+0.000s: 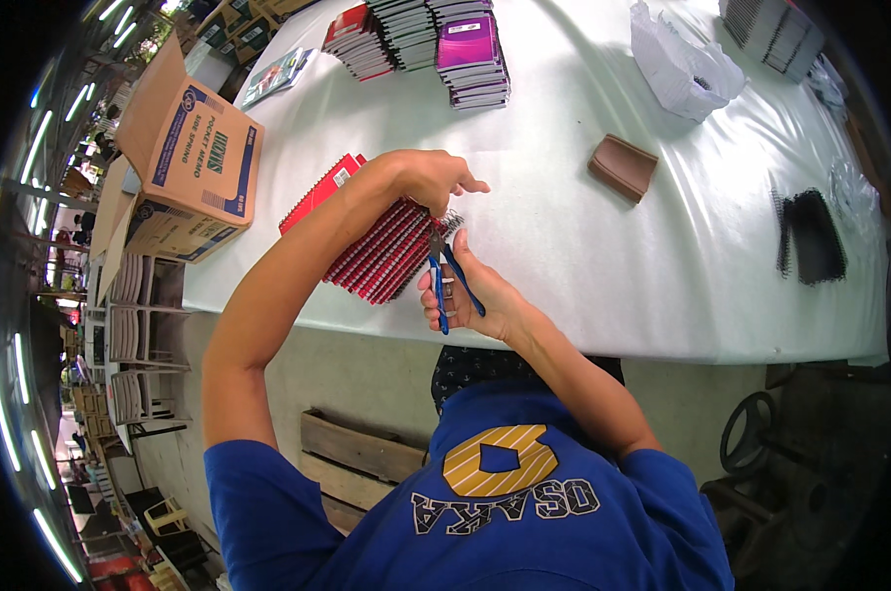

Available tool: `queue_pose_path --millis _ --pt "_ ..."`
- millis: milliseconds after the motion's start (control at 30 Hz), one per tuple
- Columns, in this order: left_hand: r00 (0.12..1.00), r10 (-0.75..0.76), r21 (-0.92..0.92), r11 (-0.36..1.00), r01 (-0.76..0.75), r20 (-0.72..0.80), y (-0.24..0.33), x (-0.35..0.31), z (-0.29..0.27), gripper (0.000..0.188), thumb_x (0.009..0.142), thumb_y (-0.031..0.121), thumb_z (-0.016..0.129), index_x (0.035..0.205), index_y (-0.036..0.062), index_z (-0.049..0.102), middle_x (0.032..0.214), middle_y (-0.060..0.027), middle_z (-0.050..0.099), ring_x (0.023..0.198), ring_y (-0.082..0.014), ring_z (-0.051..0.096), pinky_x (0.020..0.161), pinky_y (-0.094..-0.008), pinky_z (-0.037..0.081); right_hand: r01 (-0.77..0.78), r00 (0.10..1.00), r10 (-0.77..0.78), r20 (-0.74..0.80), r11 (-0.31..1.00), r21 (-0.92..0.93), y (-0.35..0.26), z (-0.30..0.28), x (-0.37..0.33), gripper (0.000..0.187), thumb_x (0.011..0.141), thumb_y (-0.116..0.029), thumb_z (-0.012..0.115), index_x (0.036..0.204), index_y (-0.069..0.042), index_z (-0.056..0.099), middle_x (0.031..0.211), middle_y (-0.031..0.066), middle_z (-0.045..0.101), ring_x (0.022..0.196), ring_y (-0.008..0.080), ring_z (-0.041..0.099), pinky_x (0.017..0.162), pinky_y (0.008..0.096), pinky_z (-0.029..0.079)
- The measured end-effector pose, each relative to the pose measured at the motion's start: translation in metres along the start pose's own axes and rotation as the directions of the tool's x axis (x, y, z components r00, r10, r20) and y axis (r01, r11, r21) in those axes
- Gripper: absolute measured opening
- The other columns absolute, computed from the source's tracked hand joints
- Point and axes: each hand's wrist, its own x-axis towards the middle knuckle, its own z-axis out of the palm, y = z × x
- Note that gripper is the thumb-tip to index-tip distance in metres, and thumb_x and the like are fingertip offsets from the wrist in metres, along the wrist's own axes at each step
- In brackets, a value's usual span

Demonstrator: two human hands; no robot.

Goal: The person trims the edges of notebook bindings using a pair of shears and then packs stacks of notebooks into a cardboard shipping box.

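A fanned row of red spiral notebooks (372, 258) lies on the white-covered table (603, 286) near its front edge. My left hand (434, 180) presses down on the top of this row, fingers spread to the right. My right hand (480, 300) grips blue-handled pliers (444, 281). Their jaws point up at the wire binding at the near end of the notebooks, just under my left hand. Whether the jaws touch the wire, I cannot tell.
An open cardboard box (194, 163) sits at the table's left edge. Stacks of notebooks (411, 34), one with purple covers (472, 59), stand at the back. A brown block (623, 167), a white plastic bag (687, 64) and black wire bindings (812, 236) lie to the right. Below are a wooden pallet (362, 453) and stacked chairs (140, 330).
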Motion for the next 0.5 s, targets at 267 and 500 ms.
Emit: queue_pose_path --millis 267,500 --pt "1.000 -0.017 0.135 0.991 0.016 0.009 0.007 0.011 0.007 0.081 0.066 0.002 0.073 0.142 0.0137 0.046 0.123 -0.0234 0.061 0.113 -0.0345 0.062 0.092 -0.0367 0.052 -0.004 0.991 -0.006 0.133 0.997 0.076 0.003 -0.019 0.010 0.078 0.088 -0.077 0.025 0.084 -0.005 0.054 0.067 0.0028 0.043 0.059 0.0177 0.041 0.059 0.0328 0.042" --pt "0.997 0.076 0.120 0.990 -0.072 -0.029 -0.003 0.014 0.013 0.078 0.065 0.001 0.071 0.140 0.0107 0.049 0.122 -0.0215 0.062 0.106 -0.0349 0.064 0.091 -0.0376 0.052 -0.003 0.998 0.003 -0.063 1.000 0.005 0.005 -0.009 -0.002 0.081 0.088 -0.077 0.022 0.086 -0.004 0.056 0.071 0.0050 0.050 0.063 0.0200 0.050 0.064 0.0354 0.047"
